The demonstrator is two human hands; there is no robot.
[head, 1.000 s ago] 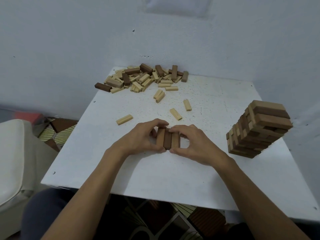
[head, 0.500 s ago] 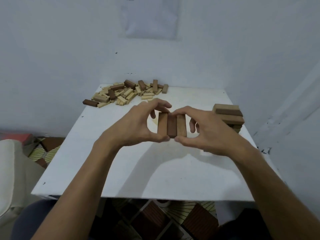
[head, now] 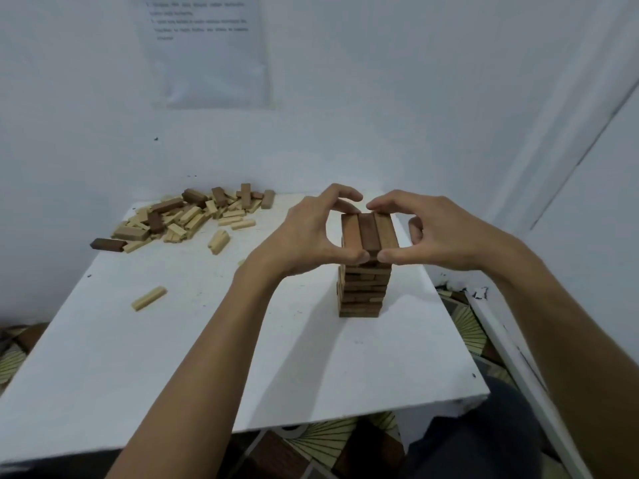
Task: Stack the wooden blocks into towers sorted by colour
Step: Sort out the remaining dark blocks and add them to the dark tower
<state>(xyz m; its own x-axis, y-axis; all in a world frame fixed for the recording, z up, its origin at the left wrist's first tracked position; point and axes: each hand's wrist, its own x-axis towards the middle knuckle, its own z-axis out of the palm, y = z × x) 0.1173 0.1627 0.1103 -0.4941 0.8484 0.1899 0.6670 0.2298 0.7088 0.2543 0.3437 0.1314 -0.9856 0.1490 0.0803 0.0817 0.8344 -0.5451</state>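
1. The three brown blocks (head: 368, 233) have travelled. A second ago they lay on the table (head: 207, 357), half a second ago they were lifted in the air left of the tower, and now they are directly over the top of the brown tower (head: 363, 292).
2. The left hand (head: 307, 233) still pinches the row from its left side. Its thumb is at the near end and its forefinger arches over the far end.
3. The right hand (head: 439, 233) mirrors it from the other side, thumb and forefinger clamped on the same row. The other fingers are curled loosely behind.
4. The three blocks stay pressed side by side and flat, as before. From here I cannot tell whether they already rest on the top layer or hang just above it.
5. The tower stands toward the right of the table, upright, in crosswise layers.
6. The loose pile (head: 186, 216) of pale and dark blocks lies at the far left corner, unchanged, well apart from the hands.
7. One pale block (head: 149, 298) lies alone near the left edge, where it was.
8. A printed sheet (head: 207, 53) hangs on the wall behind, its text too blurred to read.
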